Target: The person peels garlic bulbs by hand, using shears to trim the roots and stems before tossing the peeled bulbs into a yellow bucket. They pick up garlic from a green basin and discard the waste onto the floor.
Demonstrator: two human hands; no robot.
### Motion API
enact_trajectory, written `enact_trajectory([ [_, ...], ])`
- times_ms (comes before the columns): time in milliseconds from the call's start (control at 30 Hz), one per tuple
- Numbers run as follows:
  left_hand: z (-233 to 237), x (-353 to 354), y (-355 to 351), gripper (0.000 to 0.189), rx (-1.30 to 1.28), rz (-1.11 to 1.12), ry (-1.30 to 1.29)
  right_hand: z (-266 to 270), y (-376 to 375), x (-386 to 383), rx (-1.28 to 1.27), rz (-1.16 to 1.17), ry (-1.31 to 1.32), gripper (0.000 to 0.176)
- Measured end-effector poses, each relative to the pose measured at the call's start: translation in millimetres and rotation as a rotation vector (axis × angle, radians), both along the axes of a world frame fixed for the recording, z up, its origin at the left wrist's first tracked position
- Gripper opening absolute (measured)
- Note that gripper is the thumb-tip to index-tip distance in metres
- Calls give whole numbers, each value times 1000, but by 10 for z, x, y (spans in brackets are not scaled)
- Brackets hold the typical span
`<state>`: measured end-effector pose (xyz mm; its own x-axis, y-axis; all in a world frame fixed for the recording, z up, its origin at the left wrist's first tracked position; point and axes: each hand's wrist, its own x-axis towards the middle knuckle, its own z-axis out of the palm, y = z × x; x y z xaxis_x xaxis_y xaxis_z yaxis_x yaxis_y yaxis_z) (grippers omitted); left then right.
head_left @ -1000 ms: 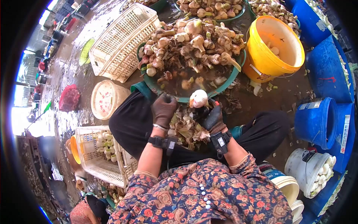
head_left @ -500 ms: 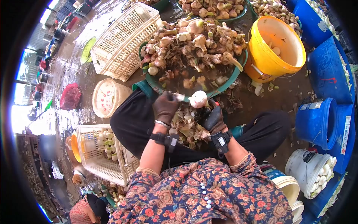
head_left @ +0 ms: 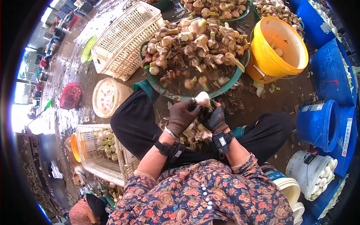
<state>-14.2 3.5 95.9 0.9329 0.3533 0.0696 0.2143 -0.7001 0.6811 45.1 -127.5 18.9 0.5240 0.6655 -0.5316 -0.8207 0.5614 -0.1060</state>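
A white garlic bulb (head_left: pixel 203 99) is held up between my two gloved hands, over the near rim of the green tub (head_left: pixel 228 87). My left hand (head_left: pixel 180 117), in a brown glove, pinches at the bulb's left side. From the right and below, my right hand (head_left: pixel 216 120), in a dark glove, is closed around its lower part. A small red bit shows by the right fingers, too small to name. Loose garlic skins (head_left: pixel 193 133) lie under my hands between my legs. Unpeeled garlic (head_left: pixel 195 43) is heaped in the tub, with murky water at its near side.
A yellow bucket (head_left: pixel 258 56) stands right of the tub, and a white plastic crate (head_left: pixel 112 56) lies to the left. Nearby are a white bucket (head_left: pixel 103 98), a blue bucket (head_left: pixel 315 129) and a bucket of peeled garlic (head_left: pixel 300 172). Another person (head_left: pixel 84 212) sits at lower left.
My left hand has moved right and slightly down, from beside the bulb onto it. The pale flake of skin at its fingers no longer shows. My right hand stays nearly in place.
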Motion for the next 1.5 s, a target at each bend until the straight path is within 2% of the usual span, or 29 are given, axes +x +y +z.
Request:
enact_trajectory([
  [67, -50, -7, 32, 20, -41, 28, -7, 73, -15, -37, -633, 113, -1040, 35],
  [200, -145, 13, 166, 20, -95, 131, 44, -18, 16, -51, -545, 88, -974, 35],
  [233, -231, 27, 277, 20, -93, 130, 42, 134, 23, -25, -244, 88, -441, 34],
  [267, -367, 34, 447, 23, 1, 254, 95, 237, 32, -6, 58, 83, 93, 34],
  [300, -482, 7, 597, 26, 93, 378, 148, 265, 30, -8, 59, 81, 92, 34],
  [367, -388, -9, 670, 29, 64, 348, 277, 303, 14, 15, -126, 51, -99, 34],
  [433, -104, -15, 600, 28, 59, -13, 661, -11, 24, 71, -144, 88, -177, 34],
  [500, -350, 42, 656, 33, 10, 33, 597, -53, -39, 167, -163, 130, -259, 34],
  [567, -584, 214, 739, 52, 1, 54, 360, 429, -185, 300, -392, 242, -394, 35],
  [600, -722, 327, 786, 61, 81, 54, 378, 815, -231, 292, -451, -9, -672, 33],
  [633, -815, 454, 815, 61, 79, 19, 375, 1137, -355, 394, -572, -31, -831, 33],
  [667, -932, 575, 857, 61, 84, 0, 369, 1948, -421, 786, -547, -14, -852, 33],
  [700, -1387, 715, 986, 58, 140, -132, 161, 2365, -438, 836, -637, -52, -782, 34],
  [733, -1301, 864, 1004, 60, 46, -289, 279, 2480, -523, 831, -701, -77, -721, 35],
  [767, -1358, 953, 954, 54, 191, -276, 422, 2505, -553, 826, -743, -90, -664, 35],
  [833, -2129, 1052, 915, 43, 142, -105, 178, 1880, -620, 803, -808, -90, -568, 37],
  [867, -1583, 1021, 814, 38, 240, -108, 251, 930, -891, 738, -849, -89, -519, 38],
  [900, -2143, 1090, 782, 44, -52, -66, 157, 550, -750, 870, -667, -109, -670, 37],
  [967, -1220, 979, 641, 62, -276, -18, 380, -32, -561, 983, -509, -49, -757, 38],
  [1000, -1313, 965, 640, 61, -280, -89, 392, -101, -476, 961, -497, -44, -761, 38],
  [1033, -1365, 908, 565, 57, -281, -50, 230, -167, -395, 898, -675, 138, -832, 37],
  [1067, -1177, 839, 554, 61, -259, -95, 215, -130, -312, 797, -853, 323, -895, 37],
  [1100, -990, 752, 481, 65, -239, -140, 197, -74, -231, 712, -846, 319, -896, 37],
  [1167, -671, 582, 326, 61, -211, -148, 181, 233, 16, 600, -1252, 443, -1015, 34],
  [1200, -538, 502, 267, 60, -185, -186, 130, -253, 21, 608, -985, 138, -1023, 30],
  [1233, -330, 423, 210, 58, -226, -164, 176, -192, 34, 594, -977, 129, -1032, 30],
  [1300, -334, 345, 208, 56, -156, -190, 187, 77, 21, 486, -1007, 192, -1104, 36],
  [1333, -269, 303, 205, 56, -153, -198, 183, 68, -38, 505, -1025, 313, -1096, 23],
  [1500, -141, 198, 234, 52, -107, -218, 184, 115, -127, 450, -877, 285, -1109, 21],
])
